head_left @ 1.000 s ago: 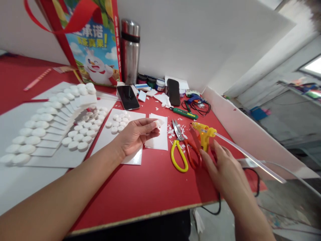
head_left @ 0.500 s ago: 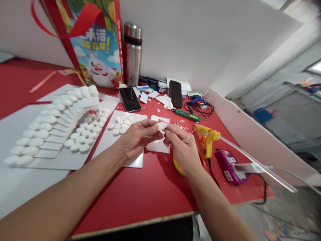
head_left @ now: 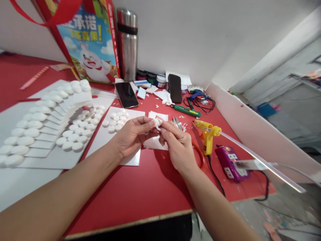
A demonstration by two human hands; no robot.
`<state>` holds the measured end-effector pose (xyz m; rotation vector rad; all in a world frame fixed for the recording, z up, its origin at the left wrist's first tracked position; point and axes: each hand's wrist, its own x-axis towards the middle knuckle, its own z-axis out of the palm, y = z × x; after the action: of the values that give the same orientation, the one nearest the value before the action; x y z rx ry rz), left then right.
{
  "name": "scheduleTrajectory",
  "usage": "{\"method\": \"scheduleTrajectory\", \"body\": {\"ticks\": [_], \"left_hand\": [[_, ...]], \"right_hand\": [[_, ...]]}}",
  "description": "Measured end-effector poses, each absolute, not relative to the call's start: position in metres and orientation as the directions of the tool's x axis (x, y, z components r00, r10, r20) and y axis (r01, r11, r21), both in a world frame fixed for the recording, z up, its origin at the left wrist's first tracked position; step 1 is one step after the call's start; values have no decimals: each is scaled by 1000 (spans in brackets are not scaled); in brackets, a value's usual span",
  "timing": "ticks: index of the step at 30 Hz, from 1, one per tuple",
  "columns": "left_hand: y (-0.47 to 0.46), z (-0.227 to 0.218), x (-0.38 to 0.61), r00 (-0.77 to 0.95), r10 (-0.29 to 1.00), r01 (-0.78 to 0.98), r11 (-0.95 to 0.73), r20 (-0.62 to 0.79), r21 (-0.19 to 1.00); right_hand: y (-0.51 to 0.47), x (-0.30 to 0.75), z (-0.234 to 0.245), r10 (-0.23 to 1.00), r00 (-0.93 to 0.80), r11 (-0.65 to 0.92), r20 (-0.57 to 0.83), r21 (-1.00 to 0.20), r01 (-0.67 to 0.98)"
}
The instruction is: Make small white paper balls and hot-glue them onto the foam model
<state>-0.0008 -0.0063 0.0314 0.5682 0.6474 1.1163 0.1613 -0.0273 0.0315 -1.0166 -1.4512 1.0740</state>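
Note:
My left hand and my right hand meet above the red table, fingertips pinched together on a small white foam piece. Both hands are closed on it. Under them lies a small white foam sheet. Scissors with red and yellow handles lie partly hidden behind my right hand. A yellow glue gun with a clear glue stick stands just to the right.
White sheets with several round foam discs fill the left. A phone, a steel flask, a printed bag, paint jars, a green cutter and a purple box are around. The table's front edge is near.
My right hand left the spot by the glue gun, moved left and joined my left hand on the white foam piece. The view shifted slightly.

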Motion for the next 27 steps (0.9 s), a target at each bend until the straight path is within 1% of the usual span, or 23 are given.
{"method": "scheduleTrajectory", "body": {"ticks": [5,9,12,18,25,27], "left_hand": [[-7,32,0,269,943,-623,326,-197,711],[-7,32,-1,258,943,-607,328,-211,724],[-7,31,-2,252,944,-592,326,-214,737],[-6,28,-2,256,940,-570,337,-228,750],[-4,22,-4,273,928,-544,365,-252,755],[-4,22,-4,272,929,-547,364,-252,754]], "right_hand": [[-28,161,34,937,-133,346,324,-914,213],[-26,162,30,882,-154,470,445,-847,247],[-25,163,27,848,-172,530,502,-795,293],[-24,165,25,756,-214,646,619,-649,403],[-22,169,21,665,-309,703,680,-431,565],[-22,168,22,653,-325,708,684,-398,584]]}}
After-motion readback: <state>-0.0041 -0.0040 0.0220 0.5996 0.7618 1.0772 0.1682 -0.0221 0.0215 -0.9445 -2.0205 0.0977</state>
